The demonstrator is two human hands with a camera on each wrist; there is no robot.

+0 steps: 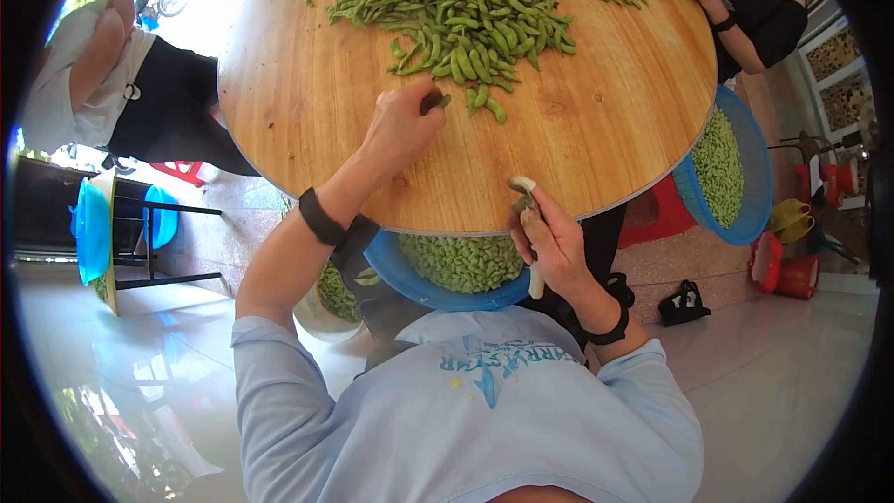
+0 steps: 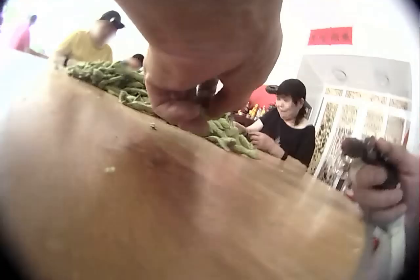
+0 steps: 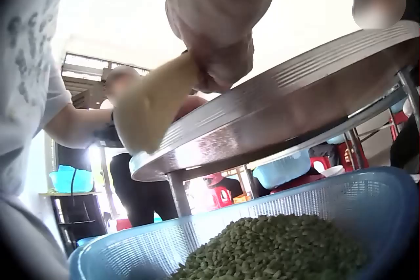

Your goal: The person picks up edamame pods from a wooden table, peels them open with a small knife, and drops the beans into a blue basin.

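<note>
My left hand (image 1: 400,126) is over the table at the near edge of a pile of green soybean pods (image 1: 456,9). Its fingers are curled, with something dark at the thumb and a small green pod tip (image 1: 445,101) showing past it. Close to the table's front edge, my right hand (image 1: 556,247) grips a cream-coloured elongated piece (image 3: 154,106), whose end sticks out below the fist. Dark material and a pale tip (image 1: 521,184) show at its thumb and fingers; I cannot tell what kind of thing it is. Below sits a blue basket (image 3: 387,194) of shelled beans (image 3: 275,247).
The round wooden table (image 1: 307,102) fills the space ahead. Another blue basket (image 1: 759,168) of beans stands at the right. A person in black (image 2: 295,129) handles pods across the table. A pale bucket (image 1: 321,321) with green contents is beside my left arm.
</note>
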